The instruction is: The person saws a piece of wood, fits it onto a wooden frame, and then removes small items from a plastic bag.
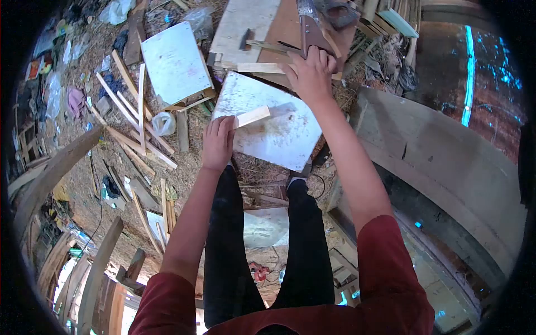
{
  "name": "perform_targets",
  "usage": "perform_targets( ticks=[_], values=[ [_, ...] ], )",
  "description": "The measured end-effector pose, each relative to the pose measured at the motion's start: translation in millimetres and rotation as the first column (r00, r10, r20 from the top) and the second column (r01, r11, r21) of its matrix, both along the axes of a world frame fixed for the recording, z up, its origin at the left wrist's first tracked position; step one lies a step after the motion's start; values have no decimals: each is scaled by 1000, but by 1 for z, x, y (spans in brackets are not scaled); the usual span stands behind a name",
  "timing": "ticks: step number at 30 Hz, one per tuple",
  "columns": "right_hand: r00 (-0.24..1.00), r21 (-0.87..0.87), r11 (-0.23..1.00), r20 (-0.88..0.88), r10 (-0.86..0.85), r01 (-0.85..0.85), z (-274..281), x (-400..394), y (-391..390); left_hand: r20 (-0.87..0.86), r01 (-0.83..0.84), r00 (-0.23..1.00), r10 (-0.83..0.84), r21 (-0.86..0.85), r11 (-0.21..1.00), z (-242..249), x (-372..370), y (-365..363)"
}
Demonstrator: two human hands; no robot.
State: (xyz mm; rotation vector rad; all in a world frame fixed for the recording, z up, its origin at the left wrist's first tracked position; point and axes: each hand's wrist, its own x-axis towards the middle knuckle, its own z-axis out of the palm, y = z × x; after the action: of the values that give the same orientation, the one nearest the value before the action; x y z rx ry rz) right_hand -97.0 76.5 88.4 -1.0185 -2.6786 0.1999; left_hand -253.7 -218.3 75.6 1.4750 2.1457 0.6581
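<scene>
My left hand (219,139) is closed around one end of a short pale wood block (252,117), held over a stained white board (273,139). My right hand (311,72) reaches farther forward, its fingers curled over the near end of the brown handle of what looks like a handsaw (314,36). Under that palm the grip is partly hidden. Beside my right thumb lies a pale wood strip (259,67). A hammer (245,40) rests just beyond the strip, its wooden handle pointing toward the saw.
Another white-topped board (174,62) stands at the left, with several long wood strips (142,109) scattered by it. A large curved panel (441,162) flanks my right arm. Wooden posts (100,273) rise at lower left. A red tool (258,272) sits on the ground behind my legs.
</scene>
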Motion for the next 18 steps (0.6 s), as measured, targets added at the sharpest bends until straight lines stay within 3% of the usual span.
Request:
perform_targets(
  ticks=[2,7,12,14,15,17,18],
  values=[
    [998,5,999,50,45,-45,-5,-7,6,76,-98,992,96,24,995,7,-6,0],
    [973,-50,984,151,174,-168,-18,-8,28,117,-137,985,128,79,987,4,-19,-6],
    [992,1,998,107,67,-68,21,-26,-9,120,-119,987,105,112,987,18,-39,-4],
    [966,-400,898,-244,89,-184,44,-40,-45,117,-107,989,91,142,984,20,-48,-4],
    [965,-400,897,-244,92,-187,57,-46,-64,114,-88,991,69,168,982,22,-52,-5],
    [969,-769,590,-210,129,-245,77,-58,-94,124,-79,990,60,151,985,30,-60,-6],
    [968,-769,588,-212,134,-250,73,-62,-101,132,-69,990,51,134,988,32,-65,-8]
  ],
)
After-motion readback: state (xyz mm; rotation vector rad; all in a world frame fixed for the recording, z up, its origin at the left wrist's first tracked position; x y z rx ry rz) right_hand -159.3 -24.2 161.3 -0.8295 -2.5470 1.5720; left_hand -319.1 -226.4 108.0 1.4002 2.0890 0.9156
